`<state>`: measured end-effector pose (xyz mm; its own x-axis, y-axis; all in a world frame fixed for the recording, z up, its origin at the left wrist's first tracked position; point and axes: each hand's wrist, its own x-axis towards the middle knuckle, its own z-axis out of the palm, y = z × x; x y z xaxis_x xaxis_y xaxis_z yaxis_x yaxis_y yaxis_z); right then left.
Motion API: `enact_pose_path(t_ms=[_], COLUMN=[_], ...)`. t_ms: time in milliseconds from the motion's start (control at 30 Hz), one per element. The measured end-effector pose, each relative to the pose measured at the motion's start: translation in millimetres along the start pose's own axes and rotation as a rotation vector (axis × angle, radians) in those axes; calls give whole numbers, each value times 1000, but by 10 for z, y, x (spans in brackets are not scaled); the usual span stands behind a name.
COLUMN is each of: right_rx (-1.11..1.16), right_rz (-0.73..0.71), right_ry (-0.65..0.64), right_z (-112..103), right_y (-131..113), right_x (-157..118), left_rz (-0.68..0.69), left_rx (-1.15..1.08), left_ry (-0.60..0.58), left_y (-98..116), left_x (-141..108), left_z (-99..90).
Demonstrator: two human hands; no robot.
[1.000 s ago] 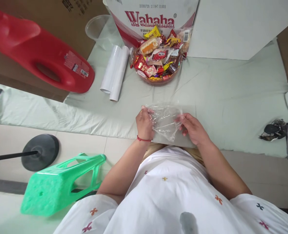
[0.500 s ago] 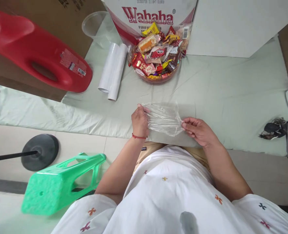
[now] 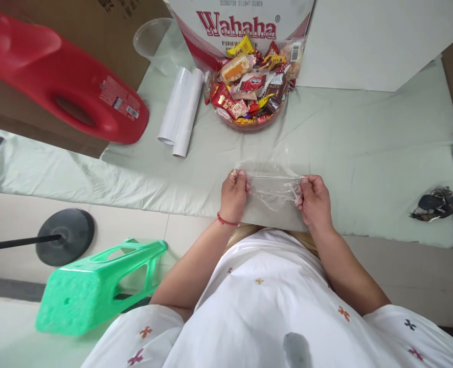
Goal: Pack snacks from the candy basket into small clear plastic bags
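A clear, crinkled piece of thin plastic film [image 3: 274, 185], perhaps a bag, is stretched between my two hands over the front edge of the table. My left hand [image 3: 234, 194] grips its left end, fingers curled and thumb on top. At the opposite end, my right hand [image 3: 315, 197] is closed on the film in the same way. Beyond my hands stands a round amber bowl [image 3: 245, 124] heaped with wrapped snacks [image 3: 251, 84].
Two white rolls [image 3: 182, 112] and a clear plastic tub [image 3: 157, 46] lie left of the bowl, near a red jug [image 3: 76, 87]. A Wahaha carton [image 3: 234, 20] stands behind. Keys [image 3: 433, 202] lie at right. A green stool [image 3: 96, 289] is on the floor.
Both hands have shifted: the left a little rightward, the right up with its fingers now curled round the film. The film is pulled into a narrower, tauter band.
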<state>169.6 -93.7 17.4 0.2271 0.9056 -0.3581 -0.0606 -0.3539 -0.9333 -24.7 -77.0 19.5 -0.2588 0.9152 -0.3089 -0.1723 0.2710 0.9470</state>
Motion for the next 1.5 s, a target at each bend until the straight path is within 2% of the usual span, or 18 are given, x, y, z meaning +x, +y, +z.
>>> enact_pose_path(t_ms=[67,200,367,433,500,600,700,800,867,933,1033,1167,1233,1367,1500], right_rx=[-40,-84,-76,-86,-94,-94,-120,-197,-218,-176,-19,205,193,39,-91], right_rz=[-28,-84,-78,-51,-26,19,130,223,212,144,78,203,194,10,-138], right_ry=[-6,-35,-44,-54,-77,-127,-256,-379,-372,-331,-317,-407,-332,-56,2], right_z=[2,-21,-161,-236,-305,-405,-540,-697,-754,-729,-533,-180,-54,45,7], right_y=[23,31,63,79,86,62,-1,-74,-118,-159,-228,-319,-333,-266,-172], right_x=[-48,-166,-226,-242,-271,-325,-348,-310,-258,-205,-161,-172,-182,-164,-114], left_rz=[51,149,330,350,287,84,-98,-168,-179,-173,-158,-123,-92,-81,-122], left_rx=[2,136,389,413,376,241,87,-19,-46,-60,-86,-67,-48,-30,-15], left_ry=[92,157,210,196,146,55,6,-71,-152,-228,-281,-218,-193,-172,-148], left_y=[-20,-50,-75,-65,-48,-14,61,197,302,399,508,556,534,426,304], left_x=[-6,40,148,174,187,176,122,23,-64,-158,-285,-372,-381,-367,-333], left_z=[64,117,5,-45,-73,-78,-70,-77,-80,-72,-42,-34,-60,-131,-173])
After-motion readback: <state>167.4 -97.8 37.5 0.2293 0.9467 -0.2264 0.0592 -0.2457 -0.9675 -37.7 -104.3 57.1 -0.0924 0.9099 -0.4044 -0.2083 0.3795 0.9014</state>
